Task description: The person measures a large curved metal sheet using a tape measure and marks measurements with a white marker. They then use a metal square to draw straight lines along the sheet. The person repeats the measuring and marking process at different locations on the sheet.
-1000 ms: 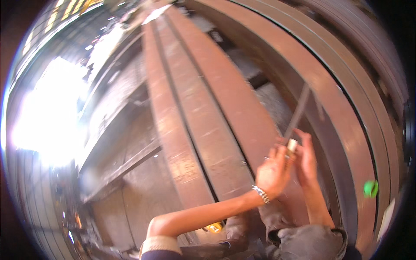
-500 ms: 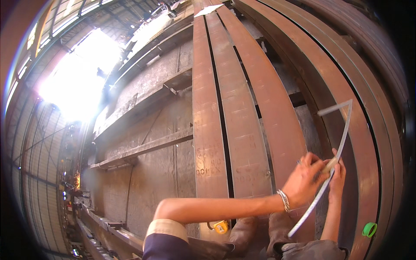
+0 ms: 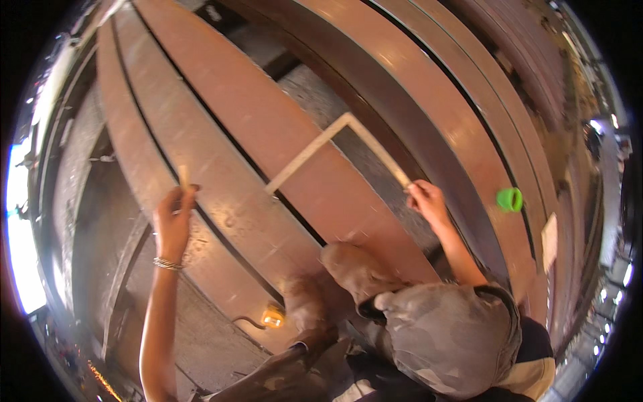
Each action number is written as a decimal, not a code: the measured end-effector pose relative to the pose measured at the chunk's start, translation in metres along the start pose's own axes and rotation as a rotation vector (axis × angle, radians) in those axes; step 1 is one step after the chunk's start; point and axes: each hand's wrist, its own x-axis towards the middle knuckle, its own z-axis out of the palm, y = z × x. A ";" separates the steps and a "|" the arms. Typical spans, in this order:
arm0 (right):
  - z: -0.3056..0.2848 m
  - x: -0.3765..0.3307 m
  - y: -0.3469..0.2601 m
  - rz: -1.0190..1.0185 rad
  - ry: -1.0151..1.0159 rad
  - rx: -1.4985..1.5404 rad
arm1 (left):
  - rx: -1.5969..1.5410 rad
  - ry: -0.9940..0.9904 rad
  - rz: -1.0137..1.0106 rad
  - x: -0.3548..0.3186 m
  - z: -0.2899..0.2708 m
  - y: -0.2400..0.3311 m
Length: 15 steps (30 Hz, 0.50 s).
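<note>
Hands: two, the left hand (image 3: 173,224) and the right hand (image 3: 427,201)
Steel squares: one, the L-shaped square (image 3: 335,144), one end in the right fingers
Pale sticks: one, the marking stick (image 3: 183,177) in the left fingers
Green cups: one, the green cup (image 3: 510,199), right of the right fingers
Bracelets: one, the bracelet (image 3: 166,264), below the left fingers
Boots: two, the boots (image 3: 355,268)

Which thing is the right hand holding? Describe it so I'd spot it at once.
Start from the long rust-brown steel plates running up the picture. Across the plate ahead of the boots lies a pale L-shaped square, one arm ending at the right hand. It is the only light, right-angled tool there; the left hand grips a short pale stick, and the green cap is small and round.
</note>
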 end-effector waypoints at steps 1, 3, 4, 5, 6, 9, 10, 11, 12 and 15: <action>0.002 -0.006 0.017 -0.013 0.003 -0.027 | -0.068 -0.013 -0.014 -0.001 -0.001 -0.011; 0.004 -0.012 0.042 -0.008 0.012 -0.066 | -0.112 -0.030 -0.062 0.000 0.001 -0.030; 0.004 -0.017 0.054 0.019 0.023 -0.073 | -0.136 -0.034 -0.092 -0.001 0.002 -0.038; 0.002 -0.019 0.062 0.097 0.007 -0.075 | -0.144 -0.041 -0.097 -0.001 0.004 -0.044; 0.003 -0.021 0.070 0.072 0.007 -0.181 | -0.150 -0.044 -0.110 -0.002 0.006 -0.049; 0.010 -0.027 0.085 0.036 0.033 -0.369 | -0.141 -0.054 -0.127 -0.003 0.011 -0.055; 0.009 -0.029 0.086 0.001 0.048 -0.395 | -0.123 -0.049 -0.148 -0.003 0.012 -0.055; 0.008 -0.030 0.085 -0.001 0.062 -0.424 | -0.138 -0.062 -0.128 -0.004 0.014 -0.055; 0.008 -0.031 0.084 0.026 0.079 -0.463 | -0.135 -0.068 -0.130 -0.005 0.014 -0.054; 0.001 -0.031 0.077 0.172 0.002 -0.407 | -0.117 -0.062 -0.141 -0.005 0.017 -0.051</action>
